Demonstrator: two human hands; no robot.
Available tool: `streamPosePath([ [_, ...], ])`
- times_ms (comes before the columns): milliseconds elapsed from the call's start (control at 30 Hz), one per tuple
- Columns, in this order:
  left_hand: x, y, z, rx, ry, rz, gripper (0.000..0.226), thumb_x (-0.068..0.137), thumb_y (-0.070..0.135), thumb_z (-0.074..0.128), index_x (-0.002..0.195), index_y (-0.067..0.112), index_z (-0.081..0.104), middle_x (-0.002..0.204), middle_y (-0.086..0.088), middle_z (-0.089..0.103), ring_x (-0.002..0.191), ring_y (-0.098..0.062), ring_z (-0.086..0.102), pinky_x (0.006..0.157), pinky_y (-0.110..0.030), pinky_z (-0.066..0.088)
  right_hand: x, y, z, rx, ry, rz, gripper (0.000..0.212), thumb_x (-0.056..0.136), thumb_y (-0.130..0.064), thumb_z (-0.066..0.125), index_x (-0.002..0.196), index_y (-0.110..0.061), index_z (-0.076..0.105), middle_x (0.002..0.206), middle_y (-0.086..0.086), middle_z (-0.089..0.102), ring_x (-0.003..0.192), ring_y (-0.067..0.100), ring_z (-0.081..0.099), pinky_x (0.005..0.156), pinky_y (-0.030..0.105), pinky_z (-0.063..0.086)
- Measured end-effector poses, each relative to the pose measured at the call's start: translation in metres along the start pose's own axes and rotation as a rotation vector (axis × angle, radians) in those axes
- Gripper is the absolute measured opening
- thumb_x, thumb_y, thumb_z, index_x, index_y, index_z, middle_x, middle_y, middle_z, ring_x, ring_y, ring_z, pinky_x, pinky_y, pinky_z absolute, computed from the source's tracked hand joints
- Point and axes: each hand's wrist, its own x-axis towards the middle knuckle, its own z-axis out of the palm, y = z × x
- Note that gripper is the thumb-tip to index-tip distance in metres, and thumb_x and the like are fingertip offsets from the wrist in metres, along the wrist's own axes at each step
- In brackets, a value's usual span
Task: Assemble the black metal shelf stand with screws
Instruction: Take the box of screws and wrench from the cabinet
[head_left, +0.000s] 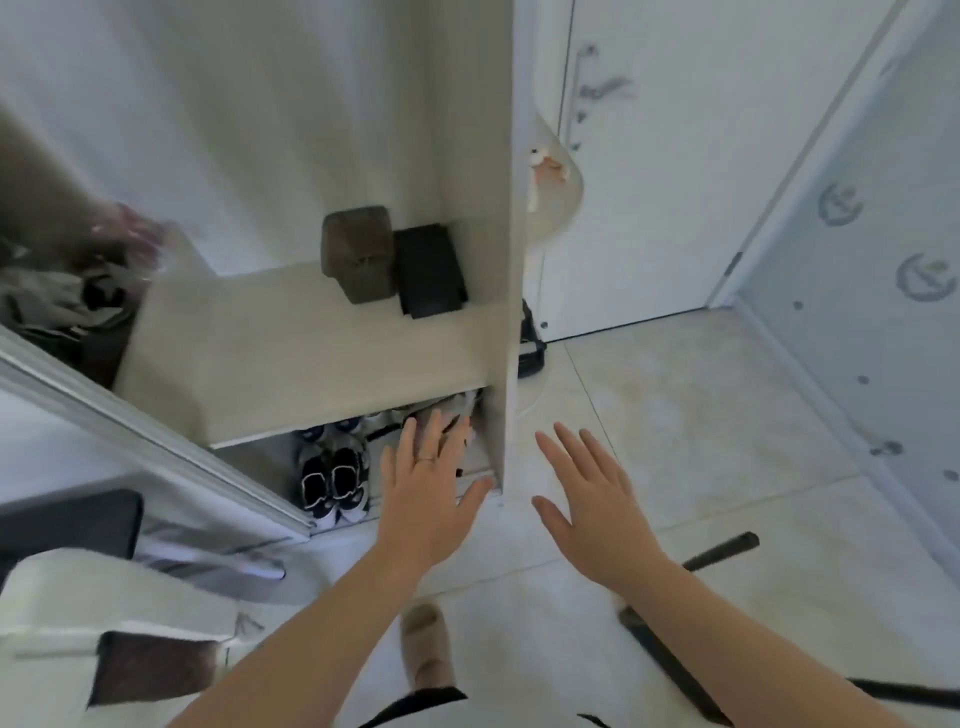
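Note:
My left hand (423, 488) and my right hand (592, 509) are stretched forward with fingers spread, holding nothing. The left one, with a ring on it, hovers in front of the low shoe compartment. The right one is over the floor, right of the cabinet's side panel. Black metal bars of the shelf stand (670, 660) lie on the floor under my right forearm, and another bar end (727, 548) pokes out to its right. No screws are visible.
A beige open cabinet (306, 343) stands ahead with a brown box (358, 254) and a black box (431, 270) on its shelf. Shoes (332, 483) sit below. A white door (675, 171) is at the right, cardboard (104, 613) at lower left, my foot (426, 649) below.

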Motion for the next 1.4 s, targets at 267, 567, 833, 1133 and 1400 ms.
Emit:
streamPosePath([
  [267, 0.054, -0.148, -0.047, -0.079, -0.052, -0.184, 0.073, 0.096, 0.072, 0.022, 0.158, 0.039, 0.001, 0.168, 0.007, -0.004, 0.154, -0.023, -0.01, 0.123, -0.048, 0.003, 0.143, -0.123, 0.032, 0.138, -0.026, -0.057, 0.07, 0.104, -0.039, 0.049, 0.16, -0.036, 0.007, 0.169, -0.011, 0.004, 0.156, 0.015, 0.001, 0.125, 0.042, 0.016],
  [567, 0.159, -0.226, -0.07, -0.381, -0.109, -0.344, 0.071, 0.1, 0.061, 0.037, 0.159, 0.03, 0.014, 0.167, -0.001, 0.015, 0.152, -0.026, 0.012, 0.122, -0.046, 0.017, 0.295, -0.163, 0.05, 0.225, -0.086, 0.0, 0.067, 0.104, -0.034, 0.053, 0.161, -0.026, 0.017, 0.169, -0.003, 0.013, 0.154, 0.019, 0.012, 0.124, 0.038, 0.017],
  [833, 0.309, -0.275, -0.067, -0.939, -0.109, -0.701, 0.072, 0.097, 0.048, 0.058, 0.156, 0.019, 0.029, 0.158, -0.008, 0.036, 0.141, -0.025, 0.04, 0.112, -0.036, 0.037, 0.466, -0.163, 0.075, 0.652, -0.154, 0.345, 0.06, 0.103, -0.027, 0.058, 0.156, -0.024, 0.031, 0.153, 0.003, 0.041, 0.134, 0.007, 0.045, 0.101, 0.018, 0.035],
  [1133, 0.451, -0.318, -0.041, -1.193, -0.039, -0.975, 0.076, 0.095, 0.034, 0.066, 0.155, 0.007, 0.027, 0.15, -0.028, 0.043, 0.137, -0.041, 0.044, 0.116, -0.05, 0.035, 0.604, -0.138, 0.117, 0.816, -0.132, 0.716, 0.076, 0.099, -0.03, 0.061, 0.161, -0.022, 0.018, 0.155, 0.008, 0.042, 0.13, 0.031, 0.051, 0.11, 0.052, 0.044],
  [1400, 0.493, -0.32, -0.02, -1.288, 0.043, -1.009, 0.012, 0.093, 0.016, 0.064, 0.097, 0.005, 0.063, 0.091, -0.018, 0.062, 0.079, -0.027, 0.058, 0.071, -0.037, 0.048, 0.632, -0.12, 0.125, 0.919, -0.192, 0.788, 0.04, 0.101, -0.019, 0.059, 0.14, -0.017, 0.051, 0.108, 0.006, 0.061, 0.103, 0.026, 0.061, 0.102, 0.052, 0.05],
])
